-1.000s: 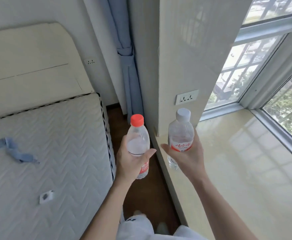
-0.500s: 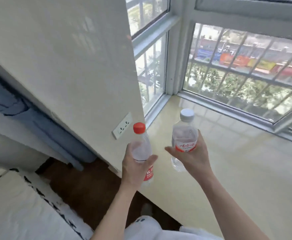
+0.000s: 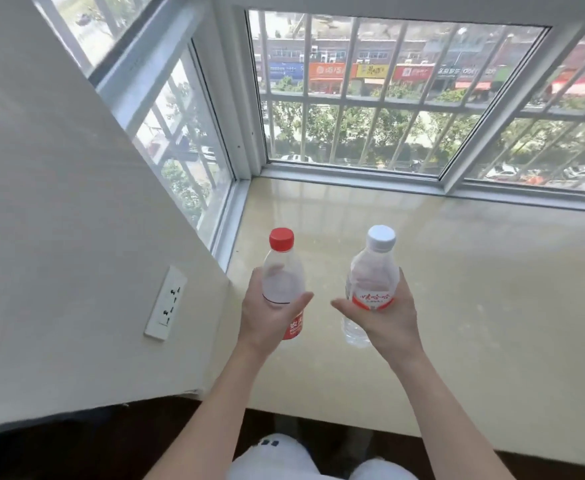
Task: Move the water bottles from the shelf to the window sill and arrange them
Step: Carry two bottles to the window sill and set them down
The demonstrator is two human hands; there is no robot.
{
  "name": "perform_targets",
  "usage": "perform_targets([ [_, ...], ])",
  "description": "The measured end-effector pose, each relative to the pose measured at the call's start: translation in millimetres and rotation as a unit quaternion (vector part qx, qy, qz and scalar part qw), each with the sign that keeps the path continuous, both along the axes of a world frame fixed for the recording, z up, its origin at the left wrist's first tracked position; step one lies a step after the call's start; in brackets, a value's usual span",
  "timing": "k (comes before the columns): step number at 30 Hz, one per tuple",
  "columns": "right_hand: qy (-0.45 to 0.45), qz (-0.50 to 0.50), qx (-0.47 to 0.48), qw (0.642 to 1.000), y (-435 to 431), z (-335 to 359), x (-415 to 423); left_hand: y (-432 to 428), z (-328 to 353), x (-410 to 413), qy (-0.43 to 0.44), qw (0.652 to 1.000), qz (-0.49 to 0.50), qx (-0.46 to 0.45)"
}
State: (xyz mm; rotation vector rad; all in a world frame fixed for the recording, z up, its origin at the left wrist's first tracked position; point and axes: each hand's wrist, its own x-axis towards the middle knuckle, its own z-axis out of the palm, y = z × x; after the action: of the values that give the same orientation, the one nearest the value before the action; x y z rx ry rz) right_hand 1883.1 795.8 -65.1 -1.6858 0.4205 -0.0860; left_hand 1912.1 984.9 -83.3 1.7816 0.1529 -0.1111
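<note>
**Two bottles held over the window sill**

Head view: both arms reach forward from the bottom of the frame, each hand wrapped around a clear plastic water bottle. The left hand (image 3: pixel 267 318) is closed around the red-capped bottle (image 3: pixel 283 282), thumb across the front and fingers behind, gripping it at the middle, just above its red label. The bottle stands roughly upright, with its cap leaning slightly away from the person.

The right hand (image 3: pixel 386 318) is closed around the white-capped bottle (image 3: pixel 372 282), thumb reaching across below the red-and-white label and fingers curled round the far side. This bottle tilts a little to the right at the top, and its clear base shows below the thumb.

The two bottles are side by side, near each other but not touching. Both are held in the air above the window sill (image 3: pixel 474 289), a glossy pale stone ledge, over its left part. Neither base rests on it as far as the picture shows.

The window (image 3: pixel 370 98) with white bars runs along the far edge of the sill and turns the corner on the left. A white wall (image 3: pixel 59 220) on the left carries a wall socket (image 3: pixel 166 303). Dark floor (image 3: pixel 76 445) lies below the sill's near edge, with the person's white clothing at bottom centre.
</note>
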Motion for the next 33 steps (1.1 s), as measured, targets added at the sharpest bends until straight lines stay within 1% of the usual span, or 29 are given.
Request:
perform_targets([
  [4, 0.028, -0.029, 0.013, 0.999, -4, -24, 3, -8, -23, 13, 0.023, 0.999, -0.025, 0.008],
  [7, 0.046, -0.042, 0.016, 0.998, -6, -52, 9, -10, -55, 21, 0.058, 0.998, -0.032, 0.016],
  [10, 0.066, -0.048, 0.023, 0.996, -12, -91, 19, -10, -90, 33, 0.086, 0.996, -0.024, 0.024],
  [16, 0.114, -0.015, 0.021, 0.993, -16, -186, 47, -7, -179, 67, 0.117, 0.992, -0.030, 0.038],
  [19, 0.112, -0.029, 0.007, 0.993, -12, -224, 62, -2, -212, 85, 0.118, 0.992, -0.022, 0.033],
  [22, 0.104, -0.054, -0.023, 0.993, -11, -245, 74, -1, -236, 95, 0.111, 0.993, -0.024, 0.044],
  [29, 0.062, -0.087, -0.050, 0.993, 0, -271, 103, -5, -259, 112, 0.074, 0.995, -0.024, 0.063],
  [33, 0.062, -0.097, -0.060, 0.992, 5, -284, 109, -4, -267, 116, 0.062, 0.996, -0.029, 0.064],
])
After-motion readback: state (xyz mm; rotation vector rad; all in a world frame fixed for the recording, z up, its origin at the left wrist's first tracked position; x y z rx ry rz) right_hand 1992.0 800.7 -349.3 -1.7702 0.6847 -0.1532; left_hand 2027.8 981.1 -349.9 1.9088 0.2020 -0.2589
